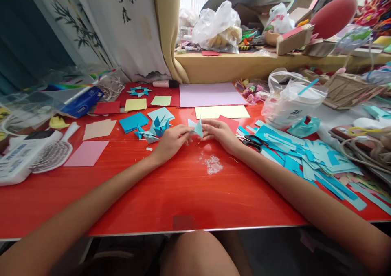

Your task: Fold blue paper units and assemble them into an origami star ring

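Note:
Between my two hands, just above the red tabletop, is a small folded piece of light blue paper (198, 128) with a pointed tip standing up. My left hand (171, 142) pinches it from the left, fingers closed. From the other side, my right hand (222, 134) has its fingers bent against the paper's edge, the fingertips partly hidden. Several folded blue paper pieces (155, 128) lie beside my left hand, near a stack of blue paper squares (133, 122). Black-handled scissors (254, 142) lie by my right wrist, partly under it.
Blue paper strips (301, 151) spread across the right side. Plastic bag with a cup (293, 100) stands behind them. A hairbrush (55, 153), white bottle (26, 155) and pink paper square (87, 153) lie left. A lilac sheet (210, 94) and blue paper ring (139, 91) lie at the back.

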Demonstrator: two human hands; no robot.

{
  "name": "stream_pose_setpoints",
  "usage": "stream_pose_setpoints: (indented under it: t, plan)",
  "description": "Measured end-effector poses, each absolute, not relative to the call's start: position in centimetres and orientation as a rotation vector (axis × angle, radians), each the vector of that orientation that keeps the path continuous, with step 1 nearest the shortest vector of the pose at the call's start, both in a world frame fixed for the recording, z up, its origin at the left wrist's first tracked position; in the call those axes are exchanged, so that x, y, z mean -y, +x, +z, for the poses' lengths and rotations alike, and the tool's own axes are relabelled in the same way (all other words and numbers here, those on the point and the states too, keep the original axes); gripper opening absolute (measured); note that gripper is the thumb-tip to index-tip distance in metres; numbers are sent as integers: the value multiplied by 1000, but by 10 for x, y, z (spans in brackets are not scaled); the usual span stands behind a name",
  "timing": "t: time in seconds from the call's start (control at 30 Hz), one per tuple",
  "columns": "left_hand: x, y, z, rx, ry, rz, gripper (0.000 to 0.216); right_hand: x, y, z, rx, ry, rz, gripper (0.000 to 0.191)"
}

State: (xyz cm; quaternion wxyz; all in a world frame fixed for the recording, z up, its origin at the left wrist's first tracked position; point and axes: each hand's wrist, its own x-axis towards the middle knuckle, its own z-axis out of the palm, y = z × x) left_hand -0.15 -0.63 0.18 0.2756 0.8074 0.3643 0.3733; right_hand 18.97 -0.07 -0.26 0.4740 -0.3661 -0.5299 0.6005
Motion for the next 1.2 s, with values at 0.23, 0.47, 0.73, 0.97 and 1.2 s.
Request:
stream_pose_setpoints:
  t: [0.23, 0.47, 0.73, 0.97, 1.2]
  plan:
    - [7, -10, 1, -849, 2612, 998, 20, 23, 180, 3, 1109, -852, 1684, 25]
    - [14, -14, 8, -913, 2421, 946, 15, 31, 174, -2, 1143, -856, 1622, 23]
    - [11, -13, 10, -1037, 2095, 930, 20, 39, 170, -4, 1238, -773, 1689, 28]
    - [16, -11, 12, -1096, 2057, 882, 23, 39, 170, -8, 1310, -861, 1592, 24]
    - [26, -7, 10, -1122, 1902, 889, 22, 41, 169, -7, 1341, -869, 1585, 22]
